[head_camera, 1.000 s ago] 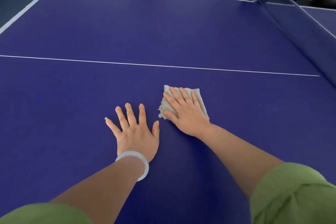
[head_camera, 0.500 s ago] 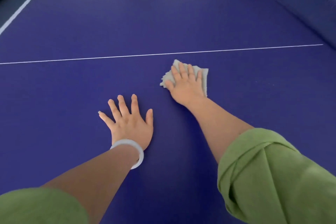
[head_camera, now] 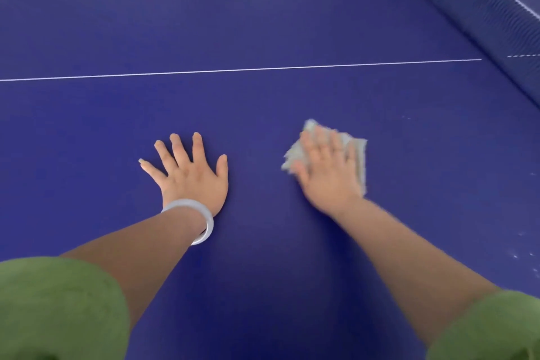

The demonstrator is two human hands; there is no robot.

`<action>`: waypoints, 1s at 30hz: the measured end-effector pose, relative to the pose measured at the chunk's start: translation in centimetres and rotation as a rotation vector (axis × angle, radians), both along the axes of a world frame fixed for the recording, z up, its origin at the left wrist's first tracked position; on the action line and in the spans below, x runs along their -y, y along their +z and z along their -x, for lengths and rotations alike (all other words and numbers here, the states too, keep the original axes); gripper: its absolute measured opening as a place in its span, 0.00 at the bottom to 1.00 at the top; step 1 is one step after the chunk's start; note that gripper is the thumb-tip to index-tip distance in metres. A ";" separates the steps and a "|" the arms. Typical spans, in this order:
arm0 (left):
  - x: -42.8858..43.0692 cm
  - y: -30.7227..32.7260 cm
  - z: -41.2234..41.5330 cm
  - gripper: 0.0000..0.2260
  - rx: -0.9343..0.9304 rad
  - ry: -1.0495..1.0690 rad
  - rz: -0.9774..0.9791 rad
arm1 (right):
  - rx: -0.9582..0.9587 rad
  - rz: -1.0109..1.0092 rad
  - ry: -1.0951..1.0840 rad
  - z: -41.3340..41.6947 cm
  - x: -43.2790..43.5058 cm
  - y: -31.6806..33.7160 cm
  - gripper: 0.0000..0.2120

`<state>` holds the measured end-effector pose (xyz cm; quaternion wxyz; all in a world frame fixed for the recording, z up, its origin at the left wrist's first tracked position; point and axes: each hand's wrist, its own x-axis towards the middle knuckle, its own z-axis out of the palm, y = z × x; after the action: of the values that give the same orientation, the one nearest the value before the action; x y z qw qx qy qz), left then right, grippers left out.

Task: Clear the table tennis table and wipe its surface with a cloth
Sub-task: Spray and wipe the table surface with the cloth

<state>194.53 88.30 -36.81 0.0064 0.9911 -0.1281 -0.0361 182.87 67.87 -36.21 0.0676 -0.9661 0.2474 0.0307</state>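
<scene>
cloth now farther from left hand

open blue table top ahead and leftward, net walling off the right side

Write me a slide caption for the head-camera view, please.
The right hand presses a grey cloth on the blue table; the left hand rests flat beside it.

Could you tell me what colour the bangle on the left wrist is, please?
The bangle is pale, translucent white, seen in the head view.
</scene>
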 end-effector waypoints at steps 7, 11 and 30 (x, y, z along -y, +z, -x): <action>0.0 0.0 0.1 0.33 0.000 0.003 -0.003 | -0.075 -0.026 -0.129 7.1 4.2 0.4 0.32; 0.0 0.4 0.1 0.33 -0.024 -0.005 0.001 | -0.075 -0.061 -0.455 9.8 2.3 0.3 0.31; -8.3 0.0 13.8 0.30 -0.014 -0.529 0.153 | -0.087 -0.023 -0.279 11.1 -9.4 0.2 0.30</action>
<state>180.73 96.59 -36.83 0.0725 0.9196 -0.3846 -0.0338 171.79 77.31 -35.98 0.0715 -0.9192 0.3816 0.0658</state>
